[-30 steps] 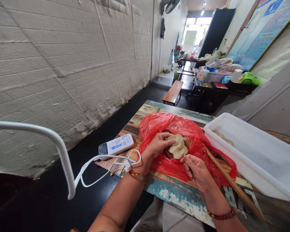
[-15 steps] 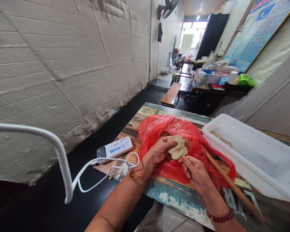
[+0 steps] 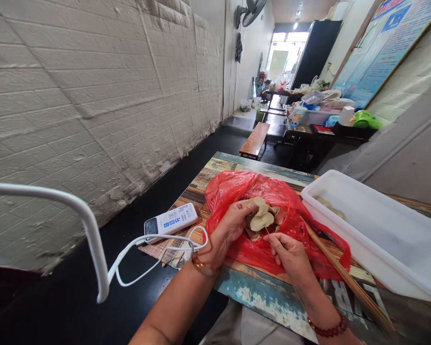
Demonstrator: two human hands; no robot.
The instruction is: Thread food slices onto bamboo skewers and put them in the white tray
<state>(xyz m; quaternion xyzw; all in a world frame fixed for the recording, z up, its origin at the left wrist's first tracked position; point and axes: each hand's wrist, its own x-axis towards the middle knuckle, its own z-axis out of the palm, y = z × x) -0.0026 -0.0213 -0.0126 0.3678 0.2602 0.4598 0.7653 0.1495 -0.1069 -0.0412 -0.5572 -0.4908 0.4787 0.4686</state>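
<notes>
My left hand (image 3: 237, 218) pinches a few thin, pale round slices (image 3: 261, 219) above the opening of a red plastic bag (image 3: 228, 191). What food the slices are I cannot tell. Below them, my right hand (image 3: 287, 251) is closed on a thin bamboo skewer (image 3: 267, 231), whose upper end meets the lower edge of the slices. Most of the skewer is hidden by the fingers. More pale pieces show inside the bag, under and beside the held slices. A bundle of bamboo skewers (image 3: 348, 278) lies across the bag's right side.
A white plastic tub (image 3: 375, 249) with several pale slices inside stands at the right of the wooden-patterned table (image 3: 251, 282). On the left lie a white power bank (image 3: 171, 221) and its looping cable (image 3: 140, 237). Beyond are a bench (image 3: 255, 140) and a cluttered table.
The slices have turned to face me more and sit slightly higher on the left. My right hand has shifted a little down, and a short stretch of skewer now shows between hand and slices.
</notes>
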